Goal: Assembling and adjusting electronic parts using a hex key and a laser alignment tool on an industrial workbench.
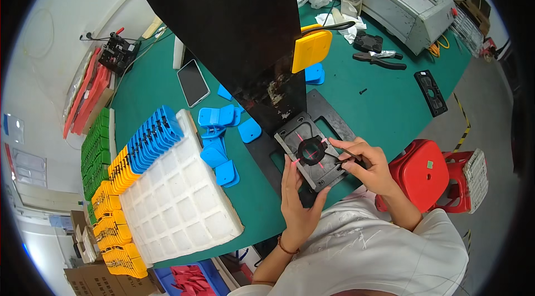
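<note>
1. Green plastic pieces (96,158) at far left, then yellow pieces (108,201) and blue pieces (155,134) lined along white tray (181,204).
2. Right of tray, loose blue tabs (216,157) on green table (256,184).
3. With left hand (301,207), fingers extended and unclenched, touching left side of grey fixture (323,177).
4. On fixture, black round part (311,152) crossed by red light lines.
5. With right hand (369,167), pinching thin black cord (350,154) between thumb and fingers.
</note>
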Demonstrator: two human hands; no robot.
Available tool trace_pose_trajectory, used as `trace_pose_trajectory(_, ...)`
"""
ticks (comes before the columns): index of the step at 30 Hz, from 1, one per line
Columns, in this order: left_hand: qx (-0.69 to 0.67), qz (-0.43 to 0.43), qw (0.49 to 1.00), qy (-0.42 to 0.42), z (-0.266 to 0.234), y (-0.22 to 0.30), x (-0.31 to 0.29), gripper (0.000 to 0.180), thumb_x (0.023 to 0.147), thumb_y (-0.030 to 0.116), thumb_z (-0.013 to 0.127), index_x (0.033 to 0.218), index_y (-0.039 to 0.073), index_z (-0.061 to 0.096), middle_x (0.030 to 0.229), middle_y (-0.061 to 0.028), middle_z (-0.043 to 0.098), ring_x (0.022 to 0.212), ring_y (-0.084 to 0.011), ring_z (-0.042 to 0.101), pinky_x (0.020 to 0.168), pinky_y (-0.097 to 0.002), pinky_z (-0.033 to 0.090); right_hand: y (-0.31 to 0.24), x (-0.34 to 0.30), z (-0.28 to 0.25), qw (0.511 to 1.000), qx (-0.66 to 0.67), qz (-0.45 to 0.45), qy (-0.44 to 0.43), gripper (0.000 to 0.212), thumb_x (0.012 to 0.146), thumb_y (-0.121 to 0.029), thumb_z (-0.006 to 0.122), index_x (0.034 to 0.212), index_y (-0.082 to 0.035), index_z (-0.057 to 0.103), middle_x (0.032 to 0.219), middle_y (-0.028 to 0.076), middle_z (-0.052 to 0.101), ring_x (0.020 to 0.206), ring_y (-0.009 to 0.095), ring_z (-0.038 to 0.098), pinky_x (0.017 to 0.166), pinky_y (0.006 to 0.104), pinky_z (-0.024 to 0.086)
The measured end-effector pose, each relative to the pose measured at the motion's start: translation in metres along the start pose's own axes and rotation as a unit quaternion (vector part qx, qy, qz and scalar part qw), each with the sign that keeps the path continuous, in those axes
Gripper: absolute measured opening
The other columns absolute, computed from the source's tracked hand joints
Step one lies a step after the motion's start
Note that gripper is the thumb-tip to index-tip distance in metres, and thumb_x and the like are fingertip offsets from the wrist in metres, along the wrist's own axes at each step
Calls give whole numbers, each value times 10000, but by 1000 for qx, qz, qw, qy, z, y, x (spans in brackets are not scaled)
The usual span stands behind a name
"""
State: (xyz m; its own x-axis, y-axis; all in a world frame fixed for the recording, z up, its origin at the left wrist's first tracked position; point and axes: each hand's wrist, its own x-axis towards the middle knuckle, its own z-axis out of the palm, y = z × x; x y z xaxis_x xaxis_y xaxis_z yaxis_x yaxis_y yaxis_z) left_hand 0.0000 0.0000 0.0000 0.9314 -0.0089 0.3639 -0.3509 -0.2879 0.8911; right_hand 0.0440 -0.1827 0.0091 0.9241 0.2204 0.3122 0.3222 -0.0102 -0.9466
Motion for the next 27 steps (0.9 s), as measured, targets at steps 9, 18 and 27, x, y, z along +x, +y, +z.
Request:
trace_pose_trajectory(9, -3, -2, 1000, 5, 0, 1, -1, 775, 752, -12, 708, 1382, -37, 257, 1461, -239, 209, 1180, -297, 502, 943, -357, 467, -2, 1, -1, 1000, -9, -6, -10, 175, 778, 38, 613, 947, -1, 586, 1217, 194, 580, 712, 107, 429, 664, 232, 391)
trace_pose_trajectory(18, 0, -2, 1000, 2, 0, 2, 0, 771, 756, -7, 706, 1381, -39, 255, 1460, -243, 205, 1185, -296, 497, 949, -359, 459, 0, 1, -1, 1000, -10, -16, -8, 180, 777, 38, 611, 949, -5, 585, 1218, 196, 578, 714, 110, 432, 662, 235, 389)
trace_pose_trajectory(27, 1, 1, 1000, 0, 0, 2, -1, 786, 755, -3, 705, 1385, -40, 237, 1465, -243, 191, 1194, -302, 486, 960, -359, 446, 0, 0, -1, 1000, -6, -6, -11, 164, 783, 35, 614, 938, -9, 589, 1241, 194, 561, 736, 105, 463, 680, 228, 402)
